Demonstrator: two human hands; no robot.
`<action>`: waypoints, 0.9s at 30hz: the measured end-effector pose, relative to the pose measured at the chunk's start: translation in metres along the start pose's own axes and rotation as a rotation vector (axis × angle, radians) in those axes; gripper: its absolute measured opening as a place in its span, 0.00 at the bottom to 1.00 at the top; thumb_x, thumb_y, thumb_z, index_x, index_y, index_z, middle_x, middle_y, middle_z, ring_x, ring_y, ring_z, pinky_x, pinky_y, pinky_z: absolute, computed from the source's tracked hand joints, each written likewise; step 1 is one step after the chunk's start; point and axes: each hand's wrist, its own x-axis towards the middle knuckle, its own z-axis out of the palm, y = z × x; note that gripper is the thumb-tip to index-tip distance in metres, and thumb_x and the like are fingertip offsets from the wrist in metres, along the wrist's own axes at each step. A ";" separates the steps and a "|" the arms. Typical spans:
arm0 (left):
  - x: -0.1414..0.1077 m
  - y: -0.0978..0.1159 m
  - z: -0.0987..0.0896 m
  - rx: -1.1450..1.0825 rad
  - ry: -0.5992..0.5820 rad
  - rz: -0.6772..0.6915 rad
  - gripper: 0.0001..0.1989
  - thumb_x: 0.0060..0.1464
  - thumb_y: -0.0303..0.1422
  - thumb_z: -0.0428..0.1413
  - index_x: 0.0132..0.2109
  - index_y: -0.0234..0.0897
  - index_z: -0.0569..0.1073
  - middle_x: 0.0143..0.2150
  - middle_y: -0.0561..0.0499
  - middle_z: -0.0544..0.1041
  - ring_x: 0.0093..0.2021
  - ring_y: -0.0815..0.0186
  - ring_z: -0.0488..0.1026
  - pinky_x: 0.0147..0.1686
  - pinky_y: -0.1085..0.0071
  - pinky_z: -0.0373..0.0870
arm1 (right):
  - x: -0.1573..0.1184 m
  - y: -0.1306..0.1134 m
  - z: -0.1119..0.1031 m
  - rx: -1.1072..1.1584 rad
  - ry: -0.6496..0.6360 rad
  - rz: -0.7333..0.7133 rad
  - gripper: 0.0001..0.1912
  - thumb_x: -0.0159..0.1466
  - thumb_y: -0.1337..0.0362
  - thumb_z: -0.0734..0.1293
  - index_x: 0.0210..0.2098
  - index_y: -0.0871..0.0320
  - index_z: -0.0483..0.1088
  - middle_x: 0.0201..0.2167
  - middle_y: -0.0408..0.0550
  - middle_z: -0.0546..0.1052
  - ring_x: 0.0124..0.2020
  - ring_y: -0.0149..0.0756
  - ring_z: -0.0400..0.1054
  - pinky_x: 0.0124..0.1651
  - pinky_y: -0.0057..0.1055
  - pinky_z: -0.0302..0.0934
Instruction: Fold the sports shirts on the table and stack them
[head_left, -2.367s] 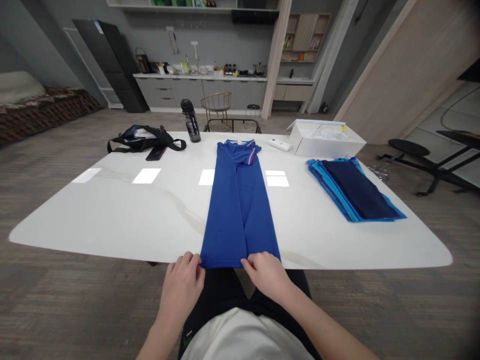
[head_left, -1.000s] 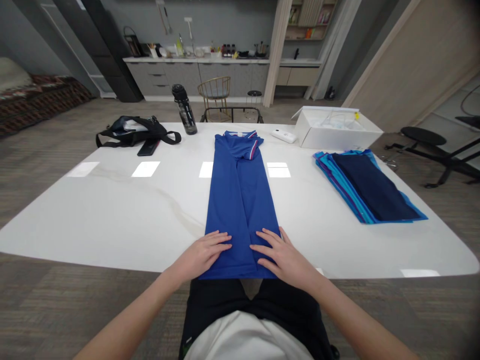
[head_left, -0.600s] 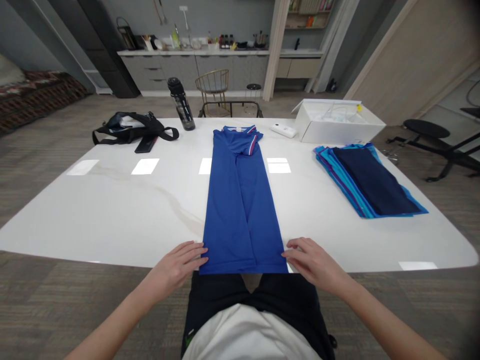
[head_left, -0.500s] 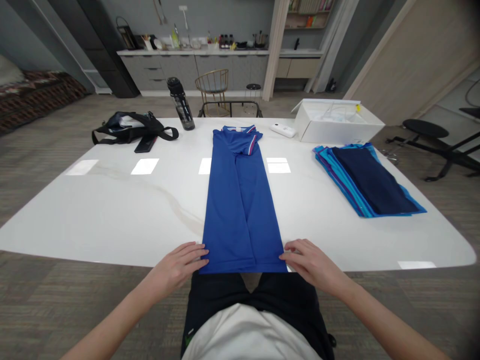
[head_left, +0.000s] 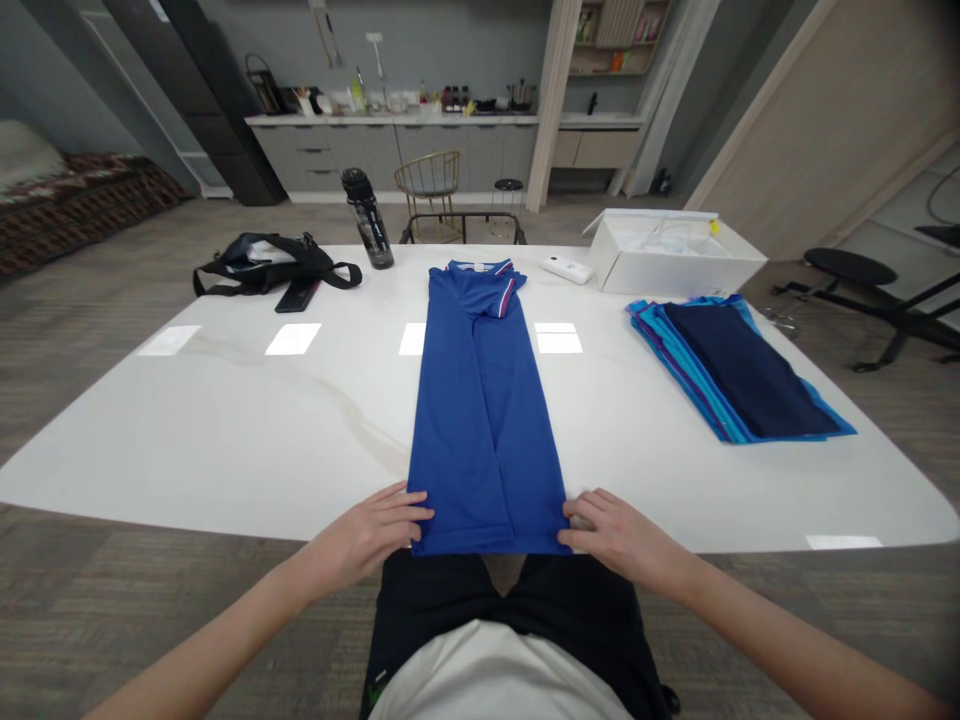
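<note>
A blue polo shirt [head_left: 459, 420] lies lengthwise on the white table, its sides folded inward. The striped collar and a sleeve cuff are at the far end, and the hem is at the near table edge. My left hand [head_left: 386, 525] is closed at the hem's left corner, fingers over the fabric and thumb mostly hidden. At the right corner, my right hand [head_left: 611, 530] pinches the side edge with curled fingers.
Right of the shirt lies a stack of folded blue and navy clothes [head_left: 742, 370]. Behind it stand an open white box [head_left: 675, 265] and a small white device [head_left: 566, 269]. At the far left are a black bag [head_left: 262, 262], a phone [head_left: 297, 295] and a dark bottle [head_left: 367, 220].
Both hands have stayed at the hem corners. My left fingers reach slightly further over the shirt, and its left corner has shifted a little inward. The view has tilted slightly.
</note>
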 end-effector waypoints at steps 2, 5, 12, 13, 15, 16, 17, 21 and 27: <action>0.001 0.005 0.001 -0.029 -0.028 -0.015 0.14 0.68 0.25 0.47 0.49 0.43 0.77 0.60 0.49 0.77 0.68 0.64 0.65 0.71 0.54 0.55 | -0.002 -0.001 0.003 0.035 0.009 0.040 0.17 0.69 0.74 0.60 0.46 0.50 0.76 0.46 0.50 0.74 0.44 0.39 0.67 0.48 0.36 0.61; -0.001 0.013 0.001 -0.072 -0.065 -0.037 0.14 0.69 0.25 0.45 0.50 0.41 0.74 0.61 0.49 0.76 0.68 0.66 0.65 0.73 0.53 0.53 | -0.008 -0.006 0.003 0.088 0.022 0.081 0.17 0.70 0.74 0.60 0.45 0.50 0.76 0.46 0.51 0.74 0.45 0.38 0.67 0.48 0.36 0.62; -0.004 0.045 -0.022 -0.202 -0.057 -0.121 0.14 0.68 0.28 0.48 0.53 0.47 0.75 0.53 0.54 0.81 0.57 0.68 0.76 0.65 0.65 0.67 | -0.020 -0.033 -0.029 0.421 -0.018 0.226 0.14 0.74 0.68 0.57 0.45 0.50 0.74 0.47 0.51 0.73 0.46 0.36 0.69 0.48 0.31 0.66; -0.002 0.047 -0.028 -0.233 -0.028 -0.152 0.14 0.69 0.29 0.49 0.52 0.47 0.76 0.52 0.53 0.81 0.55 0.67 0.77 0.62 0.66 0.70 | -0.019 -0.034 -0.035 0.475 0.002 0.243 0.14 0.74 0.67 0.57 0.45 0.49 0.74 0.48 0.51 0.73 0.47 0.36 0.70 0.49 0.31 0.66; 0.004 0.047 -0.040 -0.322 0.049 -0.227 0.14 0.69 0.31 0.48 0.52 0.46 0.77 0.50 0.51 0.82 0.52 0.65 0.78 0.56 0.68 0.74 | -0.013 -0.032 -0.048 0.556 0.077 0.256 0.13 0.74 0.65 0.56 0.46 0.50 0.73 0.47 0.52 0.73 0.47 0.37 0.70 0.50 0.32 0.67; 0.009 0.045 -0.046 -0.371 0.093 -0.261 0.14 0.70 0.32 0.47 0.51 0.45 0.77 0.50 0.50 0.82 0.51 0.64 0.79 0.53 0.68 0.75 | -0.008 -0.029 -0.054 0.583 0.125 0.250 0.13 0.74 0.64 0.57 0.47 0.50 0.72 0.47 0.53 0.73 0.47 0.38 0.70 0.50 0.33 0.67; 0.015 0.041 -0.052 -0.416 0.139 -0.285 0.14 0.70 0.33 0.47 0.51 0.44 0.77 0.50 0.49 0.82 0.50 0.64 0.79 0.52 0.68 0.75 | -0.001 -0.024 -0.060 0.604 0.177 0.237 0.12 0.74 0.64 0.57 0.48 0.50 0.72 0.46 0.53 0.74 0.47 0.38 0.70 0.50 0.34 0.67; 0.049 0.018 -0.071 -0.544 0.319 -0.306 0.11 0.69 0.36 0.50 0.50 0.42 0.77 0.49 0.47 0.81 0.51 0.61 0.78 0.53 0.65 0.73 | 0.036 0.004 -0.081 0.629 0.367 0.224 0.10 0.74 0.62 0.59 0.47 0.51 0.72 0.42 0.51 0.75 0.44 0.39 0.71 0.47 0.35 0.67; 0.106 -0.031 -0.078 -0.811 0.565 -0.373 0.12 0.63 0.43 0.57 0.46 0.39 0.74 0.45 0.47 0.81 0.47 0.60 0.77 0.50 0.64 0.71 | 0.092 0.051 -0.082 0.643 0.529 0.402 0.11 0.72 0.56 0.61 0.44 0.53 0.72 0.38 0.47 0.76 0.38 0.37 0.70 0.41 0.34 0.64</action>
